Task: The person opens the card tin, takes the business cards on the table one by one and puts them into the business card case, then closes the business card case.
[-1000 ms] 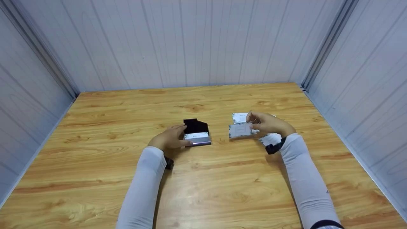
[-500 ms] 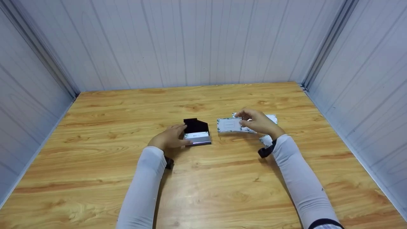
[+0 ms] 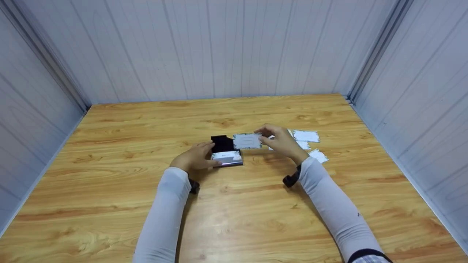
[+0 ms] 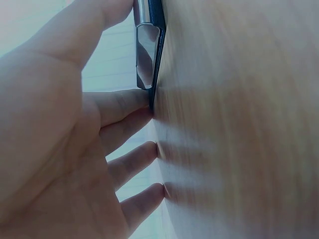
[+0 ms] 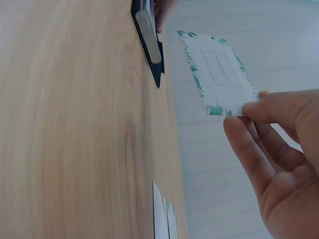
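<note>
A white card with a green leaf border (image 5: 219, 74) is pinched at one edge between the thumb and fingers of my right hand (image 3: 281, 141). In the head view the card overlaps the right side of an unfolded business card case (image 3: 222, 143), dark inside with a shiny metal front. White cards (image 3: 226, 155) show in the case's pocket. My left hand (image 3: 193, 157) holds the case at its left side, thumb by the front edge and fingertips at the dark flap. In the left wrist view the other fingertips (image 4: 155, 149) touch the table.
Several more leaf-bordered cards (image 3: 306, 136) lie loosely spread on the wooden table (image 3: 234, 212), right of the case and beyond my right wrist. Pale panelled walls (image 3: 226, 51) enclose the table at the back and both sides.
My right hand has carried the card leftward from above the loose cards to the case, uncovering more of those cards. The left hand and case have stayed put.
</note>
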A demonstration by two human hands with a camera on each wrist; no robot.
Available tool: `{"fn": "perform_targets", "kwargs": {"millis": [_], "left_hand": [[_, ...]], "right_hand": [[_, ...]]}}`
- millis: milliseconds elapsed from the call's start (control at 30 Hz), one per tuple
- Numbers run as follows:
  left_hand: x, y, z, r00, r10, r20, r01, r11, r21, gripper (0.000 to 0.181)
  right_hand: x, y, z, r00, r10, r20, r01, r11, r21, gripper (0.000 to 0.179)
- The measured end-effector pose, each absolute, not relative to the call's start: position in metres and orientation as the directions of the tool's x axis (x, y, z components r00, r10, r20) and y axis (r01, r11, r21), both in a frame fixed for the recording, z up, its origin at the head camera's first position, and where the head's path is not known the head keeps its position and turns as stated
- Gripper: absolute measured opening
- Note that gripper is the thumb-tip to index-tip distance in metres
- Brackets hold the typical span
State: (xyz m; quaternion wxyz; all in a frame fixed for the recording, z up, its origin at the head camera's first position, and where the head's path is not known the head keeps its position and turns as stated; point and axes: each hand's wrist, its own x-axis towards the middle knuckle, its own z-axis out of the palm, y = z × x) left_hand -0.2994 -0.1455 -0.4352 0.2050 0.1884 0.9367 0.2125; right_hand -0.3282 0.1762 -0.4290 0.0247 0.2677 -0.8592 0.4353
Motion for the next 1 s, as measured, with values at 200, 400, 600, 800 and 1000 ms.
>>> {"fn": "perform_targets", "kwargs": {"millis": [200, 400, 600, 800, 1000], "left_hand": [[-0.300, -0.146, -0.435, -0.845, 0.445, -0.298, 0.272, 0.835, 0.478, 0.086], [-0.301, -0.145, -0.435, -0.847, 0.436, -0.304, 0.264, 0.842, 0.471, 0.088], [-0.303, -0.143, -0.437, -0.855, 0.420, -0.304, 0.260, 0.855, 0.449, 0.092], [-0.304, -0.143, -0.436, -0.857, 0.419, -0.300, 0.262, 0.856, 0.445, 0.090], [-0.303, -0.142, -0.436, -0.857, 0.411, -0.310, 0.251, 0.860, 0.445, 0.089]], "right_hand": [[-0.329, 0.152, -0.430, -0.852, -0.433, 0.294, -0.492, 0.472, -0.732, 0.022], [-0.330, 0.131, -0.431, -0.840, -0.448, 0.305, -0.507, 0.453, -0.733, 0.023], [-0.328, 0.115, -0.433, -0.847, -0.460, 0.267, -0.485, 0.462, -0.742, 0.024], [-0.327, 0.108, -0.436, -0.851, -0.475, 0.226, -0.455, 0.450, -0.768, 0.023], [-0.327, 0.108, -0.439, -0.856, -0.479, 0.193, -0.430, 0.455, -0.779, 0.022]]}}
